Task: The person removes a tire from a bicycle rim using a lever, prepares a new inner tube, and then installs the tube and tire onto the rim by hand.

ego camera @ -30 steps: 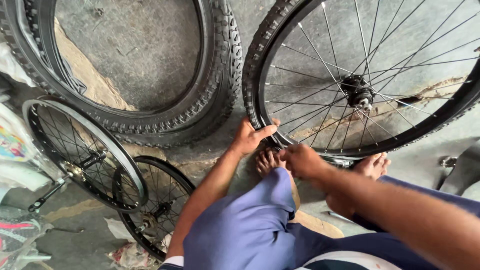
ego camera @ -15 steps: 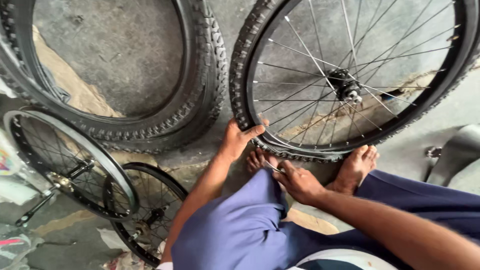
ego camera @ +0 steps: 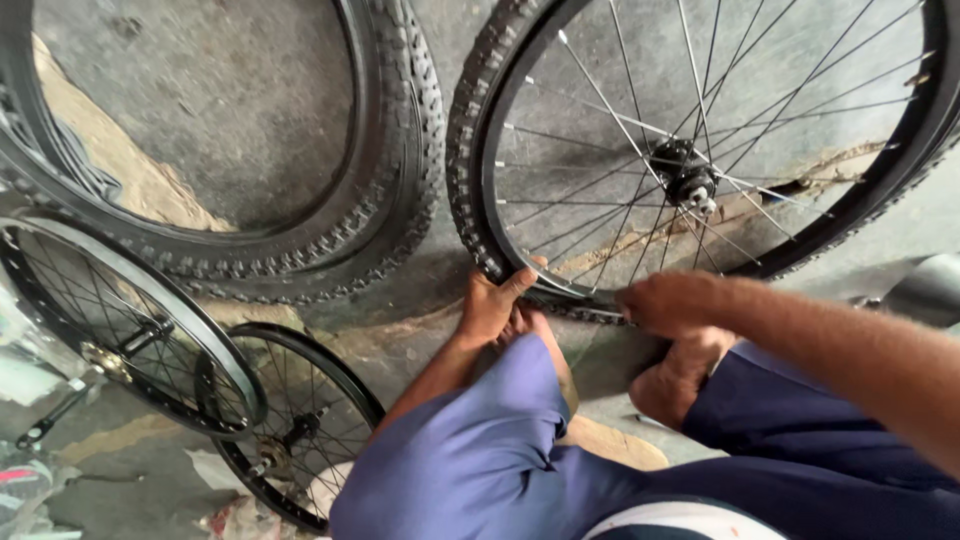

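A spoked bicycle wheel with a knobby black tyre and a hub lies on the concrete in front of me. My left hand grips the tyre's lower left edge, thumb over the rim. My right hand is closed in a fist on the wheel's bottom edge, a little to the right. Whether it holds a tool is hidden. My bare feet rest just under the wheel, and my knees in blue trousers fill the foreground.
A loose knobby tyre lies at the left, touching the wheel. A silver-rimmed spoked wheel and a smaller black wheel lie at the lower left. A grey curved piece sits at the right edge.
My right hand has risen from beside my feet onto the wheel's bottom edge. My left hand has kept its hold on the tyre.
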